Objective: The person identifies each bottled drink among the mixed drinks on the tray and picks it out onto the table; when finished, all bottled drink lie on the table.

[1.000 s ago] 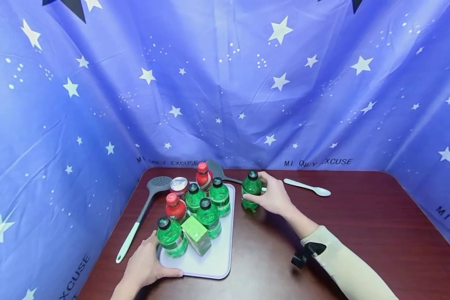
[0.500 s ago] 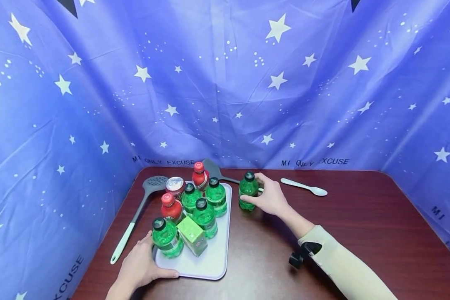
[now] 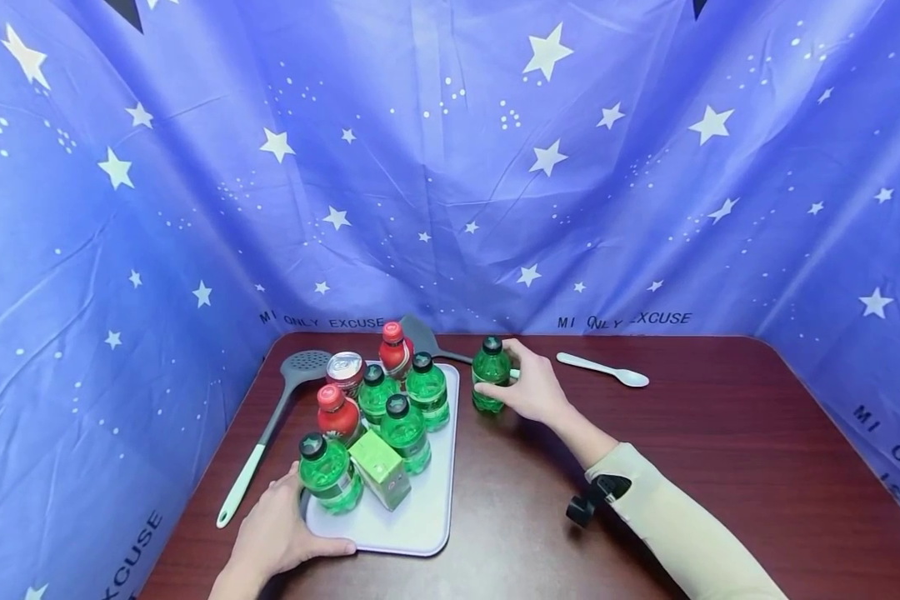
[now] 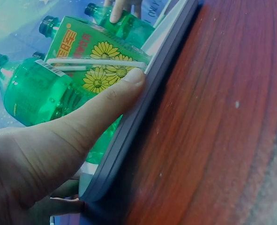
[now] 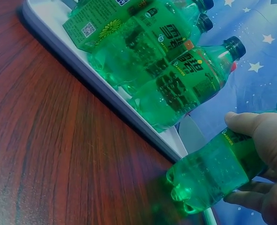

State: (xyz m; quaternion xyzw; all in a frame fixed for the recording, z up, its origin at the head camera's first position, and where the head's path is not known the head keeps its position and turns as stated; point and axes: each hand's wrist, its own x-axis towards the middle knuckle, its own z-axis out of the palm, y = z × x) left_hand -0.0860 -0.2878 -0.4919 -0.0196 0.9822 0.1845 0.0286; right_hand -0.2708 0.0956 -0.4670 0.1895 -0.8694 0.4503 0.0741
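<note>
My right hand (image 3: 532, 387) grips a green soda bottle (image 3: 489, 367) with a black cap, just right of the tray. I cannot tell whether its base touches the table. My left hand (image 3: 273, 525) holds the near left corner of the pale tray (image 3: 427, 525), thumb (image 4: 115, 93) along its rim. Several similar bottles (image 3: 405, 433) stand upright on the tray. Among them are a green drink carton (image 3: 381, 471) with yellow flowers, two red-capped bottles (image 3: 337, 417) and a can (image 3: 345, 367). In the right wrist view, fingers wrap the held bottle (image 5: 218, 168).
A slotted turner (image 3: 270, 425) lies left of the tray. Behind the tray is a second grey turner (image 3: 423, 337), its handle passing behind the held bottle. A white spoon (image 3: 603, 369) lies at the back right. Blue star-print cloth (image 3: 450, 167) hangs around the table (image 3: 645, 483).
The head view has shifted, so the whole scene sits slightly further left. My right hand keeps its grip on the soda bottle near the tray, and my left hand still holds the tray corner.
</note>
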